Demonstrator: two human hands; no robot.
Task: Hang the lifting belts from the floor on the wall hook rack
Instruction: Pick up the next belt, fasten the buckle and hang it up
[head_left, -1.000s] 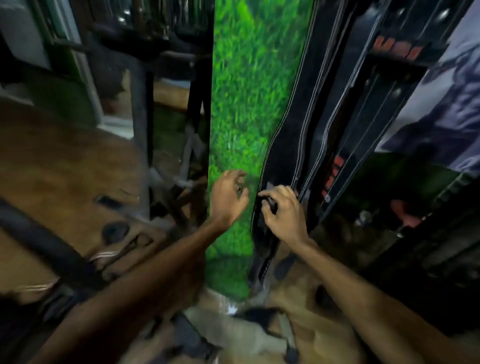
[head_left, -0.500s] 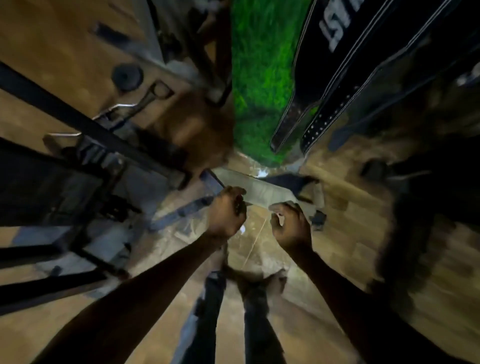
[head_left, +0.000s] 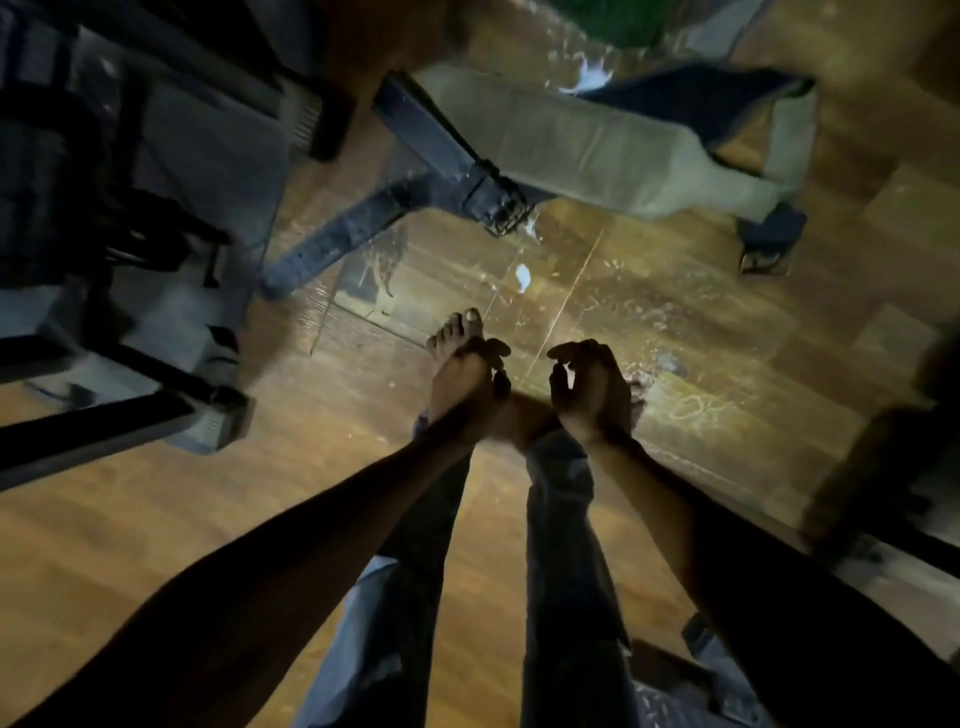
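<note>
A lifting belt is laid across the far part of the wooden floor, with a second belt crossing its left end and running out toward the near left. Gym equipment frames are set at the far left. Nearer, the left hand and right hand are held side by side above the floor, apart from both belts, over a bare foot and the legs.

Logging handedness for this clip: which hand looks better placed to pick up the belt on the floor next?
Probably left. Both hands are empty, and the left hand sits closer to the belt's buckle end, while the right hand hangs further right.
</note>
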